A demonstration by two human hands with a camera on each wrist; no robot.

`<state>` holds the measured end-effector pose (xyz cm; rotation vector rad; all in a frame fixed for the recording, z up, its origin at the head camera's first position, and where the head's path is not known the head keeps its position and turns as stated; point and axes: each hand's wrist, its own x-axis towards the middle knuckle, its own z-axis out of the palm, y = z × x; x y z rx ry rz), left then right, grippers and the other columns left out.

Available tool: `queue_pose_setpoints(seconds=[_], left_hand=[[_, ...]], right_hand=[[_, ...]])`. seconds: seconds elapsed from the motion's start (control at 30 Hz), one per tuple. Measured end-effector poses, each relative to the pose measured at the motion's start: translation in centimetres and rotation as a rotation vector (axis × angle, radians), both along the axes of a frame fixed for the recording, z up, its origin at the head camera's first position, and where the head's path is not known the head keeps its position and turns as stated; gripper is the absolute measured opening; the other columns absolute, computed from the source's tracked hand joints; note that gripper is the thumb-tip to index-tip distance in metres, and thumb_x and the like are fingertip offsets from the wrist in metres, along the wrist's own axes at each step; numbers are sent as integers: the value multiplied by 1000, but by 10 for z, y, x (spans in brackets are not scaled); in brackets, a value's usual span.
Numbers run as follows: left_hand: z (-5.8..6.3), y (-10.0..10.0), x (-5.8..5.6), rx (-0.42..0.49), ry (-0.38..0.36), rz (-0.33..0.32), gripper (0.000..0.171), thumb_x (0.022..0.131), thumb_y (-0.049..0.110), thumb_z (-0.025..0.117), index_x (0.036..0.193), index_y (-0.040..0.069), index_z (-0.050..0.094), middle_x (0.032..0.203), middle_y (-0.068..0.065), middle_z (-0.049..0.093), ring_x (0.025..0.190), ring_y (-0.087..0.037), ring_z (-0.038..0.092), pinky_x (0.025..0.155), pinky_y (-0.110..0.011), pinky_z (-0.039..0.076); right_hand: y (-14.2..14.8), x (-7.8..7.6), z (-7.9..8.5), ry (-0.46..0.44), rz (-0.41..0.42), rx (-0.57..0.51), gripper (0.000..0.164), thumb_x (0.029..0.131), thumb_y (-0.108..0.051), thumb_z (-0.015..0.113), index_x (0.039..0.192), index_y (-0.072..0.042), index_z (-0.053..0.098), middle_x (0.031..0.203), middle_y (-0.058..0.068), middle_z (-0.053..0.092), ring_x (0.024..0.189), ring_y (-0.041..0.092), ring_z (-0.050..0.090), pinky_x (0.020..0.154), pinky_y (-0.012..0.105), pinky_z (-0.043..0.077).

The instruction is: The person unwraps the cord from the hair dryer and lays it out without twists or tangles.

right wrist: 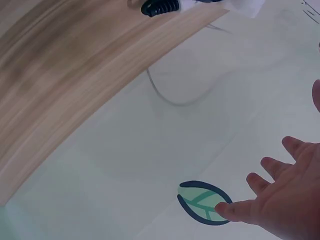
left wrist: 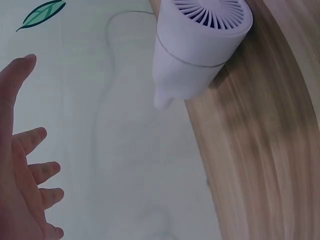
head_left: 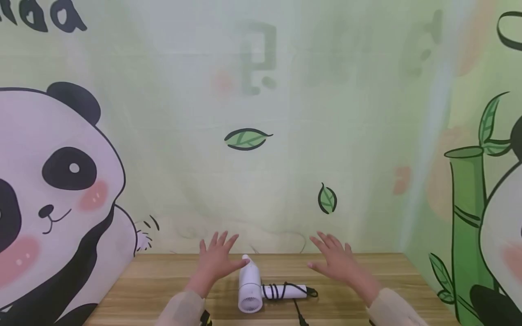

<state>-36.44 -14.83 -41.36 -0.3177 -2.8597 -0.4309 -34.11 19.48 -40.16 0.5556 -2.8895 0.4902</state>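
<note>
A white hair dryer (head_left: 249, 290) lies on the wooden table, its vented end facing me. Its handle (head_left: 285, 291) points right, wound with a black cord (head_left: 295, 286) whose plug (head_left: 302, 320) trails toward the front. My left hand (head_left: 216, 260) hovers just left of the dryer with fingers spread; in the head view the thumb tip overlaps the nozzle, but the left wrist view shows the hand (left wrist: 25, 165) apart from the dryer body (left wrist: 197, 55). Fingers spread as well, my right hand (head_left: 336, 260) is held in the air right of the handle and holds nothing.
The wooden table (head_left: 171, 280) ends at a fabric backdrop (head_left: 346, 113) printed with pandas, leaves and bamboo. A cord strain relief (right wrist: 160, 7) shows at the top of the right wrist view. Something black and yellow (head_left: 206, 318) sits at my left cuff.
</note>
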Motion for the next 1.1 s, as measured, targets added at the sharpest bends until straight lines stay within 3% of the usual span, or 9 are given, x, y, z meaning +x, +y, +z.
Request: queue_pose_setpoints(seconds=[0.13, 0.33, 0.53, 0.7, 0.9, 1.1], left_hand=[[-6, 3, -1, 62, -16, -1, 84, 87, 58, 70, 152, 11, 47, 160, -24, 42, 148, -51, 36, 118, -77, 24], [-23, 7, -5, 237, -31, -27, 80, 89, 48, 70, 151, 2, 47, 151, -30, 50, 135, -52, 52, 110, -69, 43], [-44, 14, -10, 404, -106, -18, 81, 90, 40, 71, 150, -6, 43, 150, -36, 47, 136, -56, 48, 112, -67, 42], [-57, 25, -5, 498, -117, -1, 80, 89, 34, 71, 146, -15, 42, 144, -42, 49, 134, -58, 48, 112, -67, 41], [-69, 43, -4, 531, -151, 84, 83, 89, 35, 70, 142, -22, 39, 129, -47, 54, 117, -57, 58, 102, -65, 50], [-81, 55, -5, 596, -207, 198, 92, 84, 37, 72, 147, -19, 33, 125, -45, 54, 108, -52, 61, 97, -65, 53]], right_hand=[[-2, 3, -7, 59, -6, 3, 74, 95, -45, 67, 154, -7, 43, 162, 23, 38, 146, 51, 38, 109, 83, 30], [-5, 7, -16, 127, 1, -30, 64, 94, -38, 70, 146, -3, 52, 152, 26, 50, 137, 49, 50, 109, 71, 42], [-9, 12, -30, 111, -8, -89, 53, 93, -29, 73, 137, -1, 60, 143, 26, 59, 131, 47, 56, 109, 64, 46], [-10, 17, -44, 55, 16, -159, 52, 91, -22, 75, 135, 1, 59, 142, 26, 59, 133, 46, 55, 112, 64, 44], [-13, 24, -57, 21, 37, -167, 51, 90, -21, 76, 132, 3, 60, 136, 27, 63, 127, 45, 59, 107, 62, 48], [-16, 25, -66, -37, 39, -144, 54, 90, -22, 77, 134, 4, 59, 136, 27, 63, 126, 46, 60, 107, 63, 48]])
